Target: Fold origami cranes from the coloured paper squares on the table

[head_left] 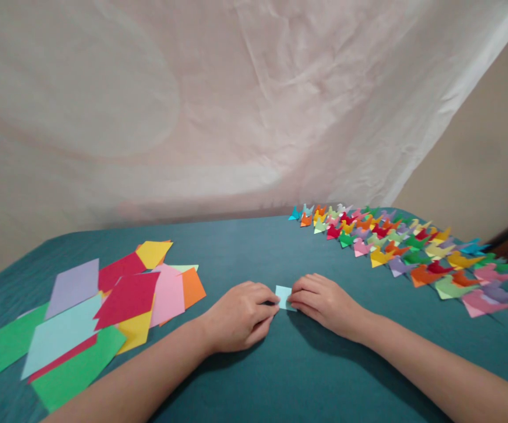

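Note:
A small light blue piece of paper lies on the dark green tabletop between my two hands. My left hand is closed, its fingertips pinching or pressing the paper's left edge. From the other side, my right hand grips the right edge, its fingers pressed together and covering that part. Whether the paper has folds under the fingers cannot be made out.
To the left lies a loose pile of coloured paper sheets, among them a light blue sheet and a red sheet. Rows of folded paper birds stand along the right side. A pale cloth hangs behind the table.

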`<act>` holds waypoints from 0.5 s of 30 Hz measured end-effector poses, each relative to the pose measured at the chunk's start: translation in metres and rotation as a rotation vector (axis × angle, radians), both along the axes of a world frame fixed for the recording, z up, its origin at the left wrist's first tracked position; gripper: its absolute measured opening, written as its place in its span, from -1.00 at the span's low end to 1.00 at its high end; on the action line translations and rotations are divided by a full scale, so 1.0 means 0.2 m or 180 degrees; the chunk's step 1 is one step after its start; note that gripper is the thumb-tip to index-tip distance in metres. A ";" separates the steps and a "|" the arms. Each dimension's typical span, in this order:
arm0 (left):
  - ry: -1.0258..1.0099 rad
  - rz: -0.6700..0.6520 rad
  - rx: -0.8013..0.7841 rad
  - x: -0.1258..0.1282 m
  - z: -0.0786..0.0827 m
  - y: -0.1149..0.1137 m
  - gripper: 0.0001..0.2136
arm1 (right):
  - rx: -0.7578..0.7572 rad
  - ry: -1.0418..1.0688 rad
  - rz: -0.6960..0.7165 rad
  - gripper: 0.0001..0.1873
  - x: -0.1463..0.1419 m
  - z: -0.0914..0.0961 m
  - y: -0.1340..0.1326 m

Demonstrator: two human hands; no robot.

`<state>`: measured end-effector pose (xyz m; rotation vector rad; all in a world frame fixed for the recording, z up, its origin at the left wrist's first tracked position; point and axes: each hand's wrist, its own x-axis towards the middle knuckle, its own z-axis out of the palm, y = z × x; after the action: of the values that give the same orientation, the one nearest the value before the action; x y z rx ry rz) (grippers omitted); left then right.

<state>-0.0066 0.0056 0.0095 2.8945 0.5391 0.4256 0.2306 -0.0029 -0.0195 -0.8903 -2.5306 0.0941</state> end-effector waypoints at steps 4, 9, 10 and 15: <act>-0.0084 0.0001 -0.0088 0.00 0.00 0.00 -0.76 | 0.0262 -0.0234 0.0051 -0.78 -0.01 -0.01 0.00; -0.0141 0.0047 -0.0180 0.00 -0.01 0.01 -0.75 | -0.0232 0.0159 -0.0141 -0.80 -0.02 0.00 0.00; -0.0147 0.0057 -0.0198 0.00 -0.01 0.01 -0.76 | -0.0332 0.0253 -0.0150 -0.82 -0.03 0.01 0.00; -0.0150 0.0078 -0.0256 -0.01 -0.01 0.01 -0.76 | -0.0680 0.0605 -0.0117 -0.89 -0.04 0.02 -0.01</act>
<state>-0.0079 0.0074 0.0071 2.7965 0.5714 0.4634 0.2235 -0.0052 -0.0156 -0.9594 -2.3563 0.4241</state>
